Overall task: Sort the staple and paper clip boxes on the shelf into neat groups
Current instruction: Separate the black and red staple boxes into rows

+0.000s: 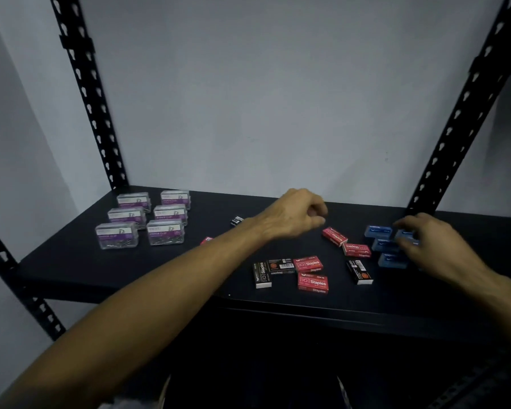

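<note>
Several clear paper clip boxes [142, 218] with purple labels stand in two neat columns at the shelf's back left. Red staple boxes [312, 282] and black staple boxes [359, 271] lie scattered across the middle. One more black box [236, 221] and a red box [206, 240] sit beside my left forearm, the red one half hidden by it. Blue staple boxes [379, 231] cluster at the right. My left hand [295, 215] hovers above the red boxes with its fingers curled in and nothing visible in it. My right hand [428, 243] grips one blue box [405, 235] between thumb and fingers.
The black shelf board [130, 270] is framed by perforated black uprights at the back left [95, 113] and back right [455, 128]. A grey wall stands behind. The front edge runs below the red and black boxes.
</note>
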A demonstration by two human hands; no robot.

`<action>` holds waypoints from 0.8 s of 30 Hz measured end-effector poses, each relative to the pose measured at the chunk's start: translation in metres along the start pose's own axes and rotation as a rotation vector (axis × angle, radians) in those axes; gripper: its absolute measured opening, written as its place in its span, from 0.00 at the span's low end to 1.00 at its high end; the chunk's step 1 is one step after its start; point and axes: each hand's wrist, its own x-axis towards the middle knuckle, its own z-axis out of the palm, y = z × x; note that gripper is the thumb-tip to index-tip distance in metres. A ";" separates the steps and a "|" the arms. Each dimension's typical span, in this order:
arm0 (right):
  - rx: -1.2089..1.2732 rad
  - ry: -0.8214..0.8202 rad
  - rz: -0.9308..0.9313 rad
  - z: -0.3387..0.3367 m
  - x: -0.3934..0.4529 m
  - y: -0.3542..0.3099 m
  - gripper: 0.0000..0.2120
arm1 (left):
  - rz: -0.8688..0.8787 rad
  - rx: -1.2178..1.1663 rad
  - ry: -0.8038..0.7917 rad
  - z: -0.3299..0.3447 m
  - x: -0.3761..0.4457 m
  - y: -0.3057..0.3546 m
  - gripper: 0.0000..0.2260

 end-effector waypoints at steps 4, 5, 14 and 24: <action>0.048 0.022 -0.109 0.012 0.007 -0.041 0.12 | -0.092 0.040 0.049 -0.025 -0.023 -0.038 0.10; 0.062 0.021 -0.136 0.016 0.009 -0.051 0.11 | -0.118 0.045 0.058 -0.029 -0.029 -0.047 0.10; 0.146 -0.035 -0.309 0.069 0.032 -0.132 0.09 | -0.307 0.070 0.055 -0.037 -0.077 -0.102 0.11; 0.206 -0.142 -0.397 0.112 0.060 -0.192 0.08 | -0.322 0.145 -0.015 -0.021 -0.086 -0.120 0.13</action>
